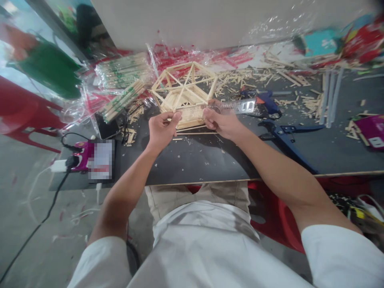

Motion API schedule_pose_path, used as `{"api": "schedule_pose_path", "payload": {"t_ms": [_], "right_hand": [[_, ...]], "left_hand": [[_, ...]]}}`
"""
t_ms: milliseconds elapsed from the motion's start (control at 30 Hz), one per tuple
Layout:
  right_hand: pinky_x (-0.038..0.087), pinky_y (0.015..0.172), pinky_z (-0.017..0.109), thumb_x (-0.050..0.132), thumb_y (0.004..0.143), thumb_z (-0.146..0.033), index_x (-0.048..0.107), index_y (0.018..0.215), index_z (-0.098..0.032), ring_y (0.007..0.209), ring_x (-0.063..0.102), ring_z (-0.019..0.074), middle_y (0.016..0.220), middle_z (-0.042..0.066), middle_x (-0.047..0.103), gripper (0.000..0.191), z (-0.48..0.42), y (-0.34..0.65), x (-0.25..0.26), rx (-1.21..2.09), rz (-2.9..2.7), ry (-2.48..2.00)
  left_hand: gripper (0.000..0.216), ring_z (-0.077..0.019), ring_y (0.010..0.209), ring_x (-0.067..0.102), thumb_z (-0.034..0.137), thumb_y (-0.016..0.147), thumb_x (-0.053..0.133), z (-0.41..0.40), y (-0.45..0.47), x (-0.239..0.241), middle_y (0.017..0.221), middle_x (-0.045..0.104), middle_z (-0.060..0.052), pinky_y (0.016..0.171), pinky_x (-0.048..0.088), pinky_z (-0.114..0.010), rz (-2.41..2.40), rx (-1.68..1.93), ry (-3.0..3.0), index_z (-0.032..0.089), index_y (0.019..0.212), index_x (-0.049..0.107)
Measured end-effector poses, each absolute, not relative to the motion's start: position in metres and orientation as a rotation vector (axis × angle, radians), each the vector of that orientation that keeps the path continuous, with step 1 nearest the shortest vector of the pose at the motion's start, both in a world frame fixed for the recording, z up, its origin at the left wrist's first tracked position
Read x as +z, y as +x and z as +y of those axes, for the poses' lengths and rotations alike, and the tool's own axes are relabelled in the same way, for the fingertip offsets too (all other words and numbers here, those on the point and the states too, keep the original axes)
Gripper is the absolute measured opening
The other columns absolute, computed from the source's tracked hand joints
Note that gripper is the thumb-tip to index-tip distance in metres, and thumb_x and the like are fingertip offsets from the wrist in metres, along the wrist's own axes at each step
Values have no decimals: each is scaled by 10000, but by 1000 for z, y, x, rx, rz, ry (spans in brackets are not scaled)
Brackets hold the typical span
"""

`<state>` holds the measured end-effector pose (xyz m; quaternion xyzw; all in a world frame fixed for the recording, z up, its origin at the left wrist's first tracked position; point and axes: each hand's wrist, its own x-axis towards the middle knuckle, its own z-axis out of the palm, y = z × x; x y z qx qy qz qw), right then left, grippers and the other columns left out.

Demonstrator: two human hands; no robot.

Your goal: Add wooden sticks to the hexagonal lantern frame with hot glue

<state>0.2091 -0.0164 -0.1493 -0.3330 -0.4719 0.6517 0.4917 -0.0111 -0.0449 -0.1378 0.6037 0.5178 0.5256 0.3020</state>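
Observation:
A frame model of thin wooden sticks (185, 86) stands on the dark table (210, 160) in front of me. My left hand (163, 129) is closed in a pinch at the model's near edge, on a thin stick. My right hand (221, 121) is closed on a clear plastic ruler (238, 106) that lies along the model's near right side. A loose thin stick (195, 133) lies on the table just below both hands.
Bundles of wrapped sticks (123, 86) lie at the back left. A blue glue gun (265, 100) and blue-handled cutters (285, 138) lie to the right, amid stick offcuts (288, 78). A purple device (85, 157) with a cable sits at the left table edge. Red stools stand beside.

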Motion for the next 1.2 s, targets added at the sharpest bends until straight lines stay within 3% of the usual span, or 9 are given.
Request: {"api": "schedule_pose_path", "payload": {"t_ms": [467,700,900,1200], "right_hand": [[228,436,236,1007,559,-622,529,926,-279,446,401,75,560,-125,451,693,-15,211,-150,1594,-1143,-813],[247,432,235,987,610,-626,516,962,-275,449,409,71,562,-134,436,684,-15,212,-151,1597,-1170,-800],[252,431,232,978,664,-585,505,982,-279,450,421,61,574,-141,446,647,-13,213,-153,1620,-1175,-763],[241,441,230,986,578,-650,513,965,-282,444,408,76,539,-143,433,713,-16,211,-148,1599,-1181,-809]], "left_hand": [[455,-60,399,547,626,831,798,-43,-12,-140,919,804,-85,362,387,-204,1374,1376,1568,185,729,754],[522,-74,403,543,705,836,758,-44,-11,-139,741,744,-39,368,381,-215,1381,1369,1613,196,719,732],[499,-70,410,547,679,854,754,-44,-12,-138,787,764,-47,376,378,-222,1378,1345,1623,193,737,741],[479,-65,388,528,651,839,793,-44,-12,-138,759,756,-45,373,380,-221,1338,1377,1591,190,719,747]]}}
